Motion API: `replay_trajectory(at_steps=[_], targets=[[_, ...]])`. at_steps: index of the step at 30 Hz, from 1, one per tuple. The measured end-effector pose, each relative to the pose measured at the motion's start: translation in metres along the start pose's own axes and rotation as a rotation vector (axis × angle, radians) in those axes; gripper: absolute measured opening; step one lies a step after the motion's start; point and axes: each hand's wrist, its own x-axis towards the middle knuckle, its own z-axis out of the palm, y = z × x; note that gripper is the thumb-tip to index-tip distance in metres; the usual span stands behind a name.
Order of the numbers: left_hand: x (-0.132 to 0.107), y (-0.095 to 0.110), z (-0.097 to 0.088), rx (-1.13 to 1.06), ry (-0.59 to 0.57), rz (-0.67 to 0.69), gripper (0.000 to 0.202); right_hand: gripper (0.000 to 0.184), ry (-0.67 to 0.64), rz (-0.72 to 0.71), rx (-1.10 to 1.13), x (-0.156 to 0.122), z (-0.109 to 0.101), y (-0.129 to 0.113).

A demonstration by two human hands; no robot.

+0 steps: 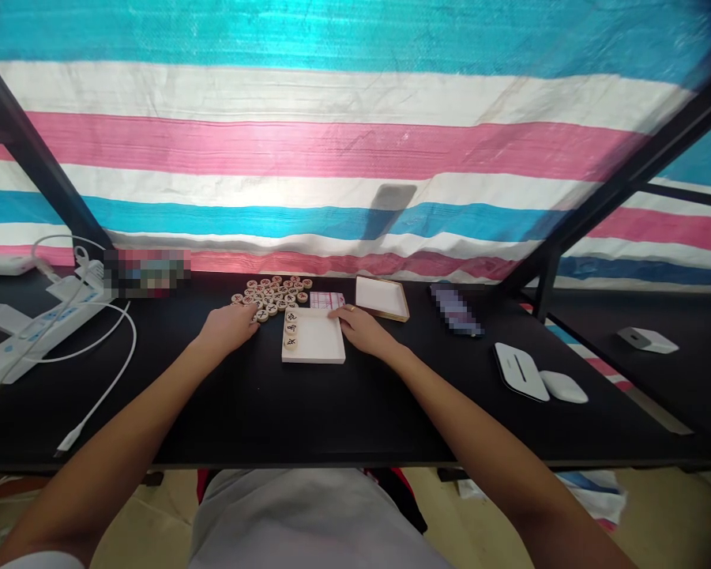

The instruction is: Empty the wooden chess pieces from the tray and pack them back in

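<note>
Several round xiangqi pieces (269, 293) with printed characters lie in a loose pile on the black table. At the pile's near left edge is my left hand (231, 326), its fingers closed together on a xiangqi piece that they partly cover. A shallow white box (317, 340) sits just right of the pile, with a column of 3 pieces (291, 328) along its left side. My right hand (363, 328) grips the box's upper right corner, thumb inside the rim. Behind the box lies a folded sheet with red lines (325, 299), partly hidden.
A box lid (382, 297) lies behind my right hand. Farther right are a phone (456, 309), a flat white device (520, 371) and a white mouse-like object (563, 387). On the left, a power strip (47, 328) trails white cables. A striped tarp (332, 150) hangs behind the table.
</note>
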Motion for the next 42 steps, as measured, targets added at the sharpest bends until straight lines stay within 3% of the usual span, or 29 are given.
replay_trajectory(at_steps=[6, 13, 19, 25, 31, 42], targets=[[-0.002, 0.004, -0.004, -0.034, 0.033, 0.041, 0.022, 0.035, -0.012, -0.012, -0.012, 0.000, 0.001, 0.001], [-0.013, 0.015, -0.017, -0.217, 0.107, 0.349, 0.021, 0.035, -0.003, -0.025, -0.018, 0.000, 0.001, 0.002], [-0.020, 0.026, -0.017, -0.421, -0.067, 0.572, 0.020, 0.035, -0.010, -0.018, -0.029, 0.000, 0.000, 0.001], [-0.015, 0.024, -0.007, -0.486, -0.094, 0.611, 0.020, 0.035, -0.017, -0.014, -0.030, 0.000, -0.001, -0.001], [-0.016, 0.025, -0.009, -0.504, -0.080, 0.654, 0.022, 0.037, -0.004, -0.028, -0.026, 0.000, -0.001, 0.000], [-0.019, 0.034, -0.005, -0.404, -0.029, 0.690, 0.020, 0.037, -0.004, -0.045, -0.017, 0.000, 0.000, 0.000]])
